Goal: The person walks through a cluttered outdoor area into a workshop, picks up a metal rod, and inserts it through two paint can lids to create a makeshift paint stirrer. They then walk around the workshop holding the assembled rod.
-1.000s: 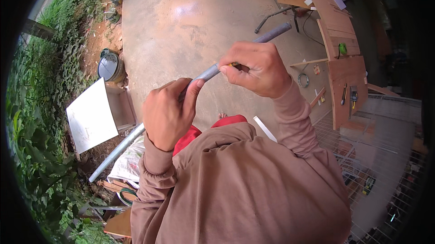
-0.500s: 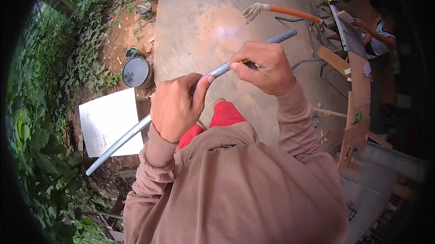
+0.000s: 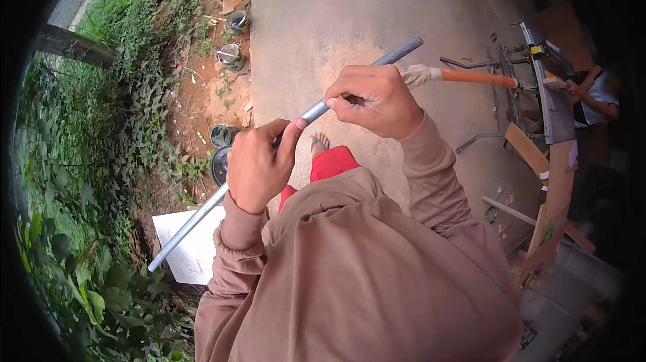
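A long grey metal pipe slants in front of my body, its low end at the left and its far end up to the right. My left hand is closed round the middle of it, thumb lying along the top. Further up, my right hand is closed in a pinch on a short, slim yellow-and-dark stick that looks like a pencil. The fingertips of that hand rest at the pipe's surface. Most of the stick is hidden by the fingers.
A white board lies beneath the pipe's low end. Buckets stand on soil by green plants at the left. To the right, an orange tube with a cloth end reaches toward a saw table, where another person works. Wooden boards lean nearby.
My view has shifted, so the ground, buckets and saw table sit further right and lower. Both hands keep their hold, and the pipe has hardly moved relative to my body.
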Available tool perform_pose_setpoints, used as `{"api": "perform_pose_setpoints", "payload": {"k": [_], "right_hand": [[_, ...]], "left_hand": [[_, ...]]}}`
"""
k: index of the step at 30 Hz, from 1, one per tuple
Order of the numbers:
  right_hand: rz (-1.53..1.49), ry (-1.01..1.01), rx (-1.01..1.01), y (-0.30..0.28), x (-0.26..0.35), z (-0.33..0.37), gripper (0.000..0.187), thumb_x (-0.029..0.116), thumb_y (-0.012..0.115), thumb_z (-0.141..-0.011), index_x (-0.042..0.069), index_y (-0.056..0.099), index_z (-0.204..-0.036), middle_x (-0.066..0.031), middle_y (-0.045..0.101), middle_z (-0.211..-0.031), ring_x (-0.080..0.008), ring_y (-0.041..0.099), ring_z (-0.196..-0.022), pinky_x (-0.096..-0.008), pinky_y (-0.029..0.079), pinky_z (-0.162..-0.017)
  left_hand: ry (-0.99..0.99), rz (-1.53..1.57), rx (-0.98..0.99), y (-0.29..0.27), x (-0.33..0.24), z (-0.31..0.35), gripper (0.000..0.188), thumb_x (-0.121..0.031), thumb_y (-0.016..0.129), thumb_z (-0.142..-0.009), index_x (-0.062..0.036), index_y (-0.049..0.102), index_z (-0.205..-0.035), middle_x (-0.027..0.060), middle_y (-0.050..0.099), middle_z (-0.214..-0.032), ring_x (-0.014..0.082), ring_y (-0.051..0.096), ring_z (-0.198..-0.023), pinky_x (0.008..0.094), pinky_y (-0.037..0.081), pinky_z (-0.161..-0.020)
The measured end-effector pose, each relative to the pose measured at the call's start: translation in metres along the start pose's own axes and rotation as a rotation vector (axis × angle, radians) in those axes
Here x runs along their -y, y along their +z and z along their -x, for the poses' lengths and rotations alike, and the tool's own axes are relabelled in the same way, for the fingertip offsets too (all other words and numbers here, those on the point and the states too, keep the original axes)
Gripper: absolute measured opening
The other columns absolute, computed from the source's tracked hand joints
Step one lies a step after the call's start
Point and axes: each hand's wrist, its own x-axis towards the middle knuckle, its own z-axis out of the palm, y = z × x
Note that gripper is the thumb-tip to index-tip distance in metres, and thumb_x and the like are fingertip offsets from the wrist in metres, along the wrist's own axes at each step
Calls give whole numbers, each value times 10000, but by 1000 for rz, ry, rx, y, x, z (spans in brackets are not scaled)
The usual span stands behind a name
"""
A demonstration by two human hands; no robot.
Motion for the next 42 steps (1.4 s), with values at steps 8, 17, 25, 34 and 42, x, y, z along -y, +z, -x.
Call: {"api": "perform_pose_setpoints", "payload": {"k": [8, 17, 25, 34, 42], "right_hand": [[22, 3, 32, -66, -142, -179, 36, 46, 764, -879, 16, 772, -897, -67, 678, -755, -159, 577, -586, -314, 432, -520], [152, 79, 11, -126, -328, -372, 114, 118, 753, -892, 5, 747, -902, -106, 710, -814, -243, 645, -672, -354, 503, -611], [195, 156, -102, -211, -468, -528, 63, 86, 762, -890, 28, 774, -910, -61, 673, -758, -156, 563, -604, -323, 445, -559], [252, 199, -289, -344, -628, -626, 79, 93, 779, -896, 25, 787, -937, -59, 671, -751, -155, 582, -604, -315, 455, -561], [401, 252, -385, -501, -749, -690, 65, 75, 778, -901, 27, 790, -944, -71, 664, -741, -173, 594, -610, -324, 457, -563]], "left_hand": [[-1, 110, 98, -31, -5, -242, 500, -434, 648, -1073, 9, 783, -885, 168, 545, -542, 330, 533, -464, 425, 416, -505], [123, 183, 196, -37, 20, -550, 553, -443, 606, -1092, 11, 744, -808, 191, 568, -555, 355, 566, -490, 433, 439, -528], [256, 191, 405, -61, -12, -817, 468, -382, 592, -1112, 10, 736, -902, 194, 576, -575, 310, 602, -504, 427, 450, -540], [529, 197, 407, -13, -98, -1061, 274, -255, 690, -1065, 3, 758, -1004, 152, 571, -572, 244, 571, -464, 394, 433, -501], [714, 77, 244, 32, -232, -1247, 227, -243, 745, -1010, -18, 771, -997, 200, 692, -774, 388, 669, -634, 437, 496, -580]]}}
